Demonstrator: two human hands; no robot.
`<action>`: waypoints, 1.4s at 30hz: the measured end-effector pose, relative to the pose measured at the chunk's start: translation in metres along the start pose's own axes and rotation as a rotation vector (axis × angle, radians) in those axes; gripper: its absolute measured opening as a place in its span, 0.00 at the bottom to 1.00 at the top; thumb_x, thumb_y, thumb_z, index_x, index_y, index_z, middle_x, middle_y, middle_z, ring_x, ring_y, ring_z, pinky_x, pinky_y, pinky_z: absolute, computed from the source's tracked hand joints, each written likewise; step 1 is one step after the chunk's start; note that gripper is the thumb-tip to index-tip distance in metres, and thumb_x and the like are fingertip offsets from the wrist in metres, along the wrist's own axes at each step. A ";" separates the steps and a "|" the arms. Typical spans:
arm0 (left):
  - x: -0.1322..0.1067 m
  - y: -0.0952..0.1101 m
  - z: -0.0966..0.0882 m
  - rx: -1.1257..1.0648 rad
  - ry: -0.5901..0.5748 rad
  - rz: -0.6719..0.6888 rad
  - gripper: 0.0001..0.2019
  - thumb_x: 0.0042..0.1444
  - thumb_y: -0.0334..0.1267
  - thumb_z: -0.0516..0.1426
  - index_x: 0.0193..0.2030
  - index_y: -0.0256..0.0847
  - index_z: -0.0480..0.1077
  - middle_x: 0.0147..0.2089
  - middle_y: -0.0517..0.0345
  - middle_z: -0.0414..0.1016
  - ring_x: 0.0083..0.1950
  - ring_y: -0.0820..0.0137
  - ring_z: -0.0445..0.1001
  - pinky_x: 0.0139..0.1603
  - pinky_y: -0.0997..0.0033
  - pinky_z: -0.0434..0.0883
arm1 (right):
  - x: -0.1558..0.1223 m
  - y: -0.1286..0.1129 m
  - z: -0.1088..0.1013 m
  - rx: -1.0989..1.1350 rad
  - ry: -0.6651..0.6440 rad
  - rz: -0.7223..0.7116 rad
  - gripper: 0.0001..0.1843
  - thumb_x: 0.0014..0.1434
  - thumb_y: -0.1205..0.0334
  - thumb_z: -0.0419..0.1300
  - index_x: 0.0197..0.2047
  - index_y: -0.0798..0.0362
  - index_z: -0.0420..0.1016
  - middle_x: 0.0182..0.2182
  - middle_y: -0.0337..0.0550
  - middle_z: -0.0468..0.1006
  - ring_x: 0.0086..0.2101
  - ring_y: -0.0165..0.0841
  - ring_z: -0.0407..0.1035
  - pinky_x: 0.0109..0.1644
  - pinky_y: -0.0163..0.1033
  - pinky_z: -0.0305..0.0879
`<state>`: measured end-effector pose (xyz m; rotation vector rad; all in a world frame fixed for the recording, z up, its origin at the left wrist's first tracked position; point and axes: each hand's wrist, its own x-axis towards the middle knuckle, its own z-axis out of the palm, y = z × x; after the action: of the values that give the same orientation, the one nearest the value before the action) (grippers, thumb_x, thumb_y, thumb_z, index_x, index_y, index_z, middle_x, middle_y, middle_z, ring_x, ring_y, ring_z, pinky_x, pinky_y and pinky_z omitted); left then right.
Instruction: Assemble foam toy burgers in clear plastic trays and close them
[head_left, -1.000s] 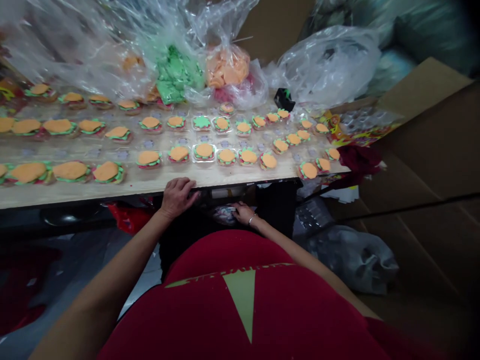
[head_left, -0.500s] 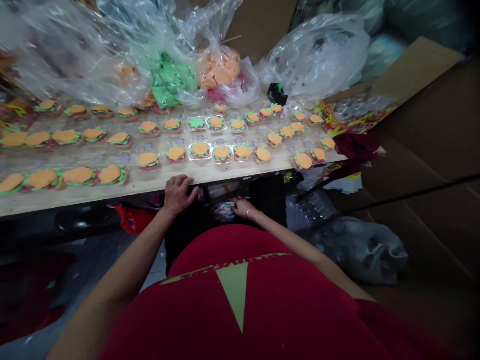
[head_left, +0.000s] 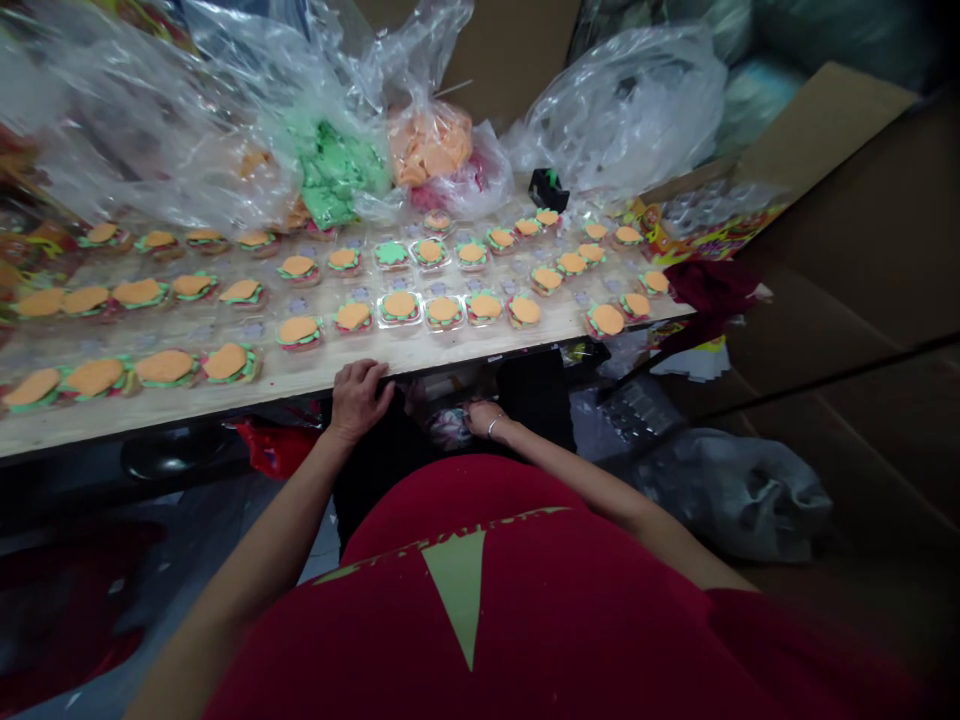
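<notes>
My left hand [head_left: 358,398] rests on the front edge of the wooden table [head_left: 315,375], fingers laid over the top, thumb apart, holding nothing. Below the edge, over my lap, my right hand [head_left: 481,417] has its fingers curled at a crumpled, whitish patterned bundle [head_left: 448,427]; their tips are dark, and what they pinch I cannot make out. Rows of toy-like burgers in clear plastic trays cover the tabletop. Nearest my left hand is a burger [head_left: 352,317] with an orange top layer. One burger [head_left: 391,254] farther back shows green on top.
Clear bags of green pieces [head_left: 334,170] and orange pieces [head_left: 431,145] stand along the back. A black tape dispenser [head_left: 549,188] sits right of them. An open cardboard box [head_left: 817,130] is at the right, with a dark red cloth [head_left: 709,290] hanging by the table corner.
The view has shifted slightly. My left hand stays on the table edge, and my right hand stays at the patterned bundle with little visible movement.
</notes>
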<state>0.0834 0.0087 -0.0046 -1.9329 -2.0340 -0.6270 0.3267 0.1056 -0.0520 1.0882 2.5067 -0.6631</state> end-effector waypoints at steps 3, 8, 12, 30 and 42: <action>-0.001 0.001 0.002 0.003 0.025 -0.012 0.16 0.58 0.44 0.54 0.49 0.39 0.71 0.49 0.44 0.71 0.50 0.54 0.67 0.51 0.55 0.63 | -0.001 0.000 -0.002 -0.012 0.003 -0.011 0.20 0.62 0.62 0.51 0.56 0.51 0.72 0.51 0.52 0.75 0.48 0.39 0.72 0.49 0.36 0.66; -0.003 0.004 0.004 -0.003 0.042 -0.036 0.16 0.58 0.44 0.54 0.49 0.39 0.71 0.49 0.43 0.72 0.50 0.53 0.68 0.51 0.55 0.63 | -0.001 0.002 0.000 -0.030 0.003 -0.018 0.21 0.62 0.61 0.50 0.56 0.51 0.72 0.52 0.52 0.74 0.49 0.39 0.71 0.49 0.36 0.66; -0.005 0.005 0.004 -0.012 0.035 -0.049 0.17 0.57 0.44 0.54 0.51 0.39 0.70 0.51 0.43 0.71 0.52 0.53 0.67 0.53 0.54 0.63 | -0.002 0.004 0.003 -0.030 0.003 -0.003 0.21 0.63 0.60 0.49 0.56 0.53 0.71 0.52 0.53 0.74 0.48 0.39 0.71 0.49 0.37 0.66; -0.006 0.009 0.004 -0.074 -0.002 -0.126 0.18 0.56 0.42 0.55 0.52 0.40 0.69 0.52 0.42 0.70 0.55 0.52 0.66 0.56 0.51 0.61 | 0.012 0.016 0.013 0.034 -0.006 -0.013 0.21 0.63 0.57 0.49 0.55 0.53 0.71 0.52 0.52 0.73 0.49 0.39 0.71 0.49 0.37 0.65; -0.003 0.013 -0.005 -0.064 -0.008 -0.116 0.17 0.56 0.42 0.55 0.51 0.40 0.69 0.51 0.43 0.70 0.53 0.54 0.67 0.55 0.54 0.63 | 0.008 0.014 0.004 0.031 -0.028 -0.029 0.20 0.64 0.58 0.49 0.56 0.53 0.70 0.53 0.51 0.73 0.50 0.37 0.70 0.49 0.35 0.64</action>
<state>0.0964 0.0034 -0.0002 -1.8642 -2.1691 -0.7202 0.3323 0.1161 -0.0627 1.0482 2.5007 -0.7223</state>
